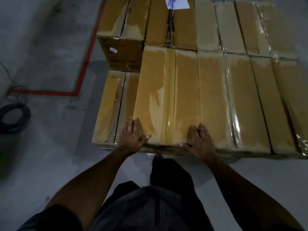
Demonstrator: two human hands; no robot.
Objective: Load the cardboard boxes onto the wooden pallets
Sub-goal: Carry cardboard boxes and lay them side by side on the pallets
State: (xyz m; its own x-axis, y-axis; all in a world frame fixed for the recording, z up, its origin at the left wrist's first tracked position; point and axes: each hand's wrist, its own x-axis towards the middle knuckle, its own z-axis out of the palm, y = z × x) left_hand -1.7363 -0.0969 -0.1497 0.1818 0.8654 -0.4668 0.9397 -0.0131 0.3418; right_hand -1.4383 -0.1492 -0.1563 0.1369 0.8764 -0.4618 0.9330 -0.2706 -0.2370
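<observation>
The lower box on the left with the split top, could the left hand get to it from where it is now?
Probably yes. The left hand rests on the near corner of the taped box, right beside the lower box, whose top lies uncovered.

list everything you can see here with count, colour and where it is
cardboard boxes: about a dozen tops showing, brown, taped or film-wrapped, stacked in rows ahead
white label: one, on a far box top
red floor line: one, angled, on the grey floor left of the stack
coiled cable: one, dark, on the floor at far left
left hand: on the near left corner of the front box
right hand: on the near right corner of the same box
</observation>
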